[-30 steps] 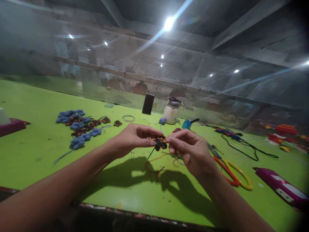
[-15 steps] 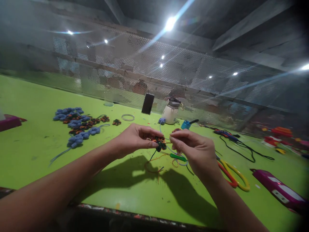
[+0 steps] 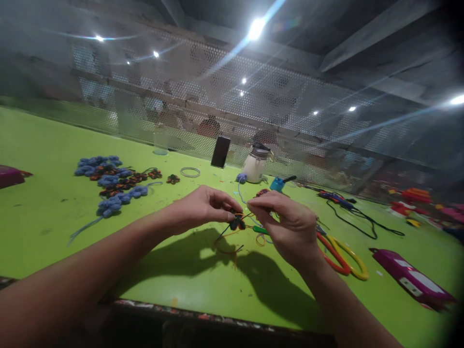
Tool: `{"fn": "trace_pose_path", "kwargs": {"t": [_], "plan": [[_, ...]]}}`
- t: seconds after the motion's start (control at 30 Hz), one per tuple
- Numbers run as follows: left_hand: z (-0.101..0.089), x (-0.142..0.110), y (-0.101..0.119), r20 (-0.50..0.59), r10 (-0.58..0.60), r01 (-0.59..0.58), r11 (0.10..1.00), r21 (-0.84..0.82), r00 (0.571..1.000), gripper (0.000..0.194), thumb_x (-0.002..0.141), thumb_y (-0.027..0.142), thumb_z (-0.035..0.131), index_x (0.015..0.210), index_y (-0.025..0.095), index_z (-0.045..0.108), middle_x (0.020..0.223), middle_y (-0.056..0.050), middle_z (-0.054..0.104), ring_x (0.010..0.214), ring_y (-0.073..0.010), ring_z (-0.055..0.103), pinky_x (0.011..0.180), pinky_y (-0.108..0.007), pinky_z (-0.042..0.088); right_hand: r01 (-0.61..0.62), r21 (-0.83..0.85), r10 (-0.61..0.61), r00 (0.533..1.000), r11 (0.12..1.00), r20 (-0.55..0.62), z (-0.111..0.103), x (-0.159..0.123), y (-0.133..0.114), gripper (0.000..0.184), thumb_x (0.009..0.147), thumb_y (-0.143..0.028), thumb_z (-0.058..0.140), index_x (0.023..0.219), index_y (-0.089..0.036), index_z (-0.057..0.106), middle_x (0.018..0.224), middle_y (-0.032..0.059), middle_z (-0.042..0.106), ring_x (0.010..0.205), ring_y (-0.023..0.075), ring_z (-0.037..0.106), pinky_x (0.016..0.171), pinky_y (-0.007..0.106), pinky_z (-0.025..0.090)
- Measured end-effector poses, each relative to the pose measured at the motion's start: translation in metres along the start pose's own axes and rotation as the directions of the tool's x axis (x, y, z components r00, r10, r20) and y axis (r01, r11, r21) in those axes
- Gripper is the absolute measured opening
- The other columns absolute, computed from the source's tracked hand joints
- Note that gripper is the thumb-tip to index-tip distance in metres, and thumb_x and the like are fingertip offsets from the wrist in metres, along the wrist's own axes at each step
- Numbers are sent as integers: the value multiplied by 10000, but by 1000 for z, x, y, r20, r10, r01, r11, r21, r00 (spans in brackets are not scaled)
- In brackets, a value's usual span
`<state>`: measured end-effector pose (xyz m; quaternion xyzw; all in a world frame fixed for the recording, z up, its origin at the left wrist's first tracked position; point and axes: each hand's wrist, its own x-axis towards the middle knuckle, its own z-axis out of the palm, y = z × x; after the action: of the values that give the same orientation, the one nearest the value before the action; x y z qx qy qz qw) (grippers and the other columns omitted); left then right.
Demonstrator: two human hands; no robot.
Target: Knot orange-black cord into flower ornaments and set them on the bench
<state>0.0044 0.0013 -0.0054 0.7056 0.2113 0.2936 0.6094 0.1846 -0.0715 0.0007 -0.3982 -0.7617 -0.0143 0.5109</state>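
Pinched between the thumb and fingers of my left hand (image 3: pixel 206 205) is a small knotted yarn flower (image 3: pixel 237 222), dark green with orange and red. Loose strands trail from it toward the table. My right hand (image 3: pixel 288 224) is closed at the fingertips on a thin strand of yarn that runs to the flower. Partly behind my right hand lies a green-handled crochet hook (image 3: pixel 260 230), with loops of thin yarn around it. Scissors (image 3: pixel 340 253) with red and yellow handles lie beside my right wrist.
Blue and dark-orange yarn flowers (image 3: pixel 118 198) lie in a group at left. A phone (image 3: pixel 221 152), a white jar (image 3: pixel 254 164) and a blue pot (image 3: pixel 277 183) stand toward the back. A purple power strip (image 3: pixel 409 278) and dark cords (image 3: pixel 357 217) are at right.
My right hand has turned and shifted slightly left, closer to the flower, covering more of the hook. The whole view has tilted a little. My left hand keeps its pinch.
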Motion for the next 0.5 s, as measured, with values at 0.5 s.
{"fn": "trace_pose_path", "kwargs": {"t": [0.5], "plan": [[-2, 3, -4, -20, -19, 18, 1000, -21, 1000, 280, 603, 125, 714, 882, 116, 692, 800, -79, 703, 721, -150, 625, 730, -298, 470, -350, 221, 378, 920, 910, -103, -12, 7, 22, 300, 835, -403, 511, 827, -155, 680, 752, 63, 655, 699, 156, 598, 644, 308, 484]]}}
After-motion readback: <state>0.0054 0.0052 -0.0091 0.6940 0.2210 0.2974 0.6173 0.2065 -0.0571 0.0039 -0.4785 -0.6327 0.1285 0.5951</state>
